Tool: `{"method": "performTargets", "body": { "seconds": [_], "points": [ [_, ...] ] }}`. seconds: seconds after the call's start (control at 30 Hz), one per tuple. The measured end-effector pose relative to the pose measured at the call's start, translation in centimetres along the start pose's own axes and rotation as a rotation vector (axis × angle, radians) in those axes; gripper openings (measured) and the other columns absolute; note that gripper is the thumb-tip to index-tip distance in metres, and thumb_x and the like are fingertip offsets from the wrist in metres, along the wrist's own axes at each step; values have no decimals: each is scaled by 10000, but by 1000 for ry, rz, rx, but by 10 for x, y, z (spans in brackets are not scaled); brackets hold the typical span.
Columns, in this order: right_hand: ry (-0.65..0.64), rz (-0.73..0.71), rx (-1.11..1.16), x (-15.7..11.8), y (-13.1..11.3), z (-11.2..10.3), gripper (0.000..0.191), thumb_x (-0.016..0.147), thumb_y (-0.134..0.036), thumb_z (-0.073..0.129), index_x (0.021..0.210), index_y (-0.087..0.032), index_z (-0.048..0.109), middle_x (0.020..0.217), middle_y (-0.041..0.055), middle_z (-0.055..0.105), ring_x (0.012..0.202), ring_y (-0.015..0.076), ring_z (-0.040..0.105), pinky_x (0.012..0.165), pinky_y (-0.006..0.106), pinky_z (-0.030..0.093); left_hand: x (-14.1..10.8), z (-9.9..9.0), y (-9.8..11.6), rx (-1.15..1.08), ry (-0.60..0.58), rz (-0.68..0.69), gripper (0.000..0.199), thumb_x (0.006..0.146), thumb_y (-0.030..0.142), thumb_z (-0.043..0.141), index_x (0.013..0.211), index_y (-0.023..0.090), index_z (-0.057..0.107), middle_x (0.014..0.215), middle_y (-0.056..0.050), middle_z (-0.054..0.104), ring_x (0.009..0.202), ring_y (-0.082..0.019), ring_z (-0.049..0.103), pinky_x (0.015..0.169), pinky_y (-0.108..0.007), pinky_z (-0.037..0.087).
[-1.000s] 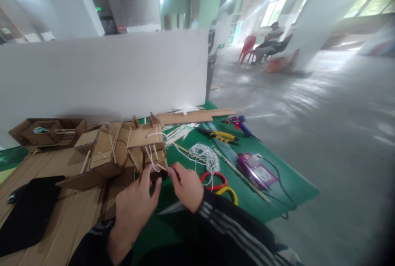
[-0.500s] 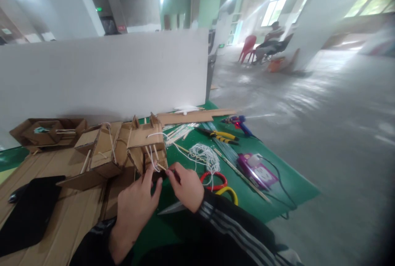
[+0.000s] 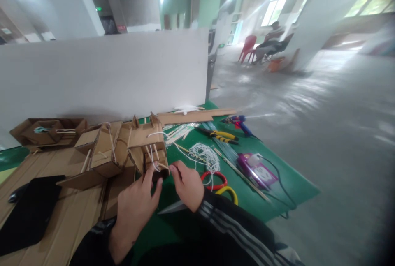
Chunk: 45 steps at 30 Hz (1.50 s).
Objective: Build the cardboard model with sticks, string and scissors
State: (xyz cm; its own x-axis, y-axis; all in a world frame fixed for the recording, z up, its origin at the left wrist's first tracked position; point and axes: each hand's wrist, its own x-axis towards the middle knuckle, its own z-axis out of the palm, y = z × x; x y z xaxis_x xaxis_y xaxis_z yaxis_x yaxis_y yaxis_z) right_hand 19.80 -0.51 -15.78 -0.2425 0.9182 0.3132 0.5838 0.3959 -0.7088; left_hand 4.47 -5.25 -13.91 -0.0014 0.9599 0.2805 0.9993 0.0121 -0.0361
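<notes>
A brown cardboard model (image 3: 143,139) with thin wooden sticks stands in front of me. My left hand (image 3: 135,202) reaches to its near side, thumb apart from the index finger, whose tip touches the white string (image 3: 153,160) beside a short wooden stick (image 3: 163,166). The string loops round inside the model's open frame and comes out over its top. Just right of that stick's outer end, my right hand (image 3: 189,186) is closed, thumb against index finger. Whether anything lies in that pinch is too small to tell. Scissors (image 3: 226,188) with red and yellow handles lie partly under my right wrist.
Right of the model, a string tangle (image 3: 205,156), yellow-black pliers (image 3: 222,135), a blue glue gun (image 3: 242,125) and a purple power strip (image 3: 257,171) lie on the green table (image 3: 290,192). Leftward are more cardboard parts (image 3: 49,132) and a black pad (image 3: 31,212). A white panel (image 3: 105,77) stands behind.
My right hand has shifted slightly right, its fingertips drawing away from the short stick's end. My left hand stays in place.
</notes>
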Motion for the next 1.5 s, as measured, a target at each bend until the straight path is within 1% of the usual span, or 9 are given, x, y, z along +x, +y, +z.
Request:
{"method": "performTargets", "body": {
  "seconds": [0.43,0.63,0.7,0.87,1.0,1.1,1.2,1.37,1.5],
  "points": [
    [0,23,-25,1,0,2,336,999,-350,360,831,-192,604,590,16,619,537,171,603,538,249,264,0,1,-1,-16,3,-6,429,928,418,500,1341,299,497,797,12,757,636,-244,704,476,-280,332],
    [27,44,48,0,-1,-2,350,1006,-367,334,875,-192,608,610,7,600,541,155,575,549,240,292,0,2,-1,-64,-15,-30,428,922,409,497,1328,272,489,794,13,752,628,-248,703,486,-290,331],
    [30,46,86,0,-2,-4,361,1007,-382,332,867,-196,608,608,-5,579,532,141,549,547,232,301,0,3,-2,-143,-29,-55,442,917,383,491,1339,256,466,785,18,745,638,-242,706,508,-293,350],
    [30,60,184,1,-4,-8,383,1006,-409,343,803,-196,589,567,-40,482,506,113,462,524,218,302,2,-1,-6,-484,-86,-98,433,919,303,414,1346,239,441,805,18,724,716,-205,703,638,-286,427],
    [10,59,255,2,-3,-8,387,1004,-414,356,779,-188,574,578,-47,459,533,108,454,533,214,314,8,-8,-5,-665,-150,-147,405,960,336,346,1334,256,480,685,37,685,671,-194,678,658,-283,439],
    [-9,54,297,2,-2,-7,385,1002,-414,368,786,-181,587,590,-47,461,547,107,454,542,215,324,12,-9,-5,-775,-156,-177,404,974,422,336,1283,249,530,609,48,644,572,-181,633,596,-268,427],
    [-18,54,324,2,-1,-7,386,998,-412,373,786,-173,591,597,-47,462,553,105,445,545,215,329,15,-7,-6,-852,-145,-194,400,957,483,371,1184,230,582,581,47,625,561,-181,623,560,-253,417],
    [-26,59,335,3,0,-5,370,989,-405,394,786,-172,597,607,-44,474,566,107,447,556,217,332,16,-5,-6,-825,-126,-212,345,949,504,395,966,238,615,562,50,619,583,-181,644,599,-251,424],
    [-11,71,332,3,0,-6,368,986,-416,399,780,-180,592,596,-46,469,554,109,448,547,220,327,15,-7,-6,-795,-113,-227,320,944,499,409,933,251,610,585,48,650,609,-188,667,625,-258,428]
  ]
}}
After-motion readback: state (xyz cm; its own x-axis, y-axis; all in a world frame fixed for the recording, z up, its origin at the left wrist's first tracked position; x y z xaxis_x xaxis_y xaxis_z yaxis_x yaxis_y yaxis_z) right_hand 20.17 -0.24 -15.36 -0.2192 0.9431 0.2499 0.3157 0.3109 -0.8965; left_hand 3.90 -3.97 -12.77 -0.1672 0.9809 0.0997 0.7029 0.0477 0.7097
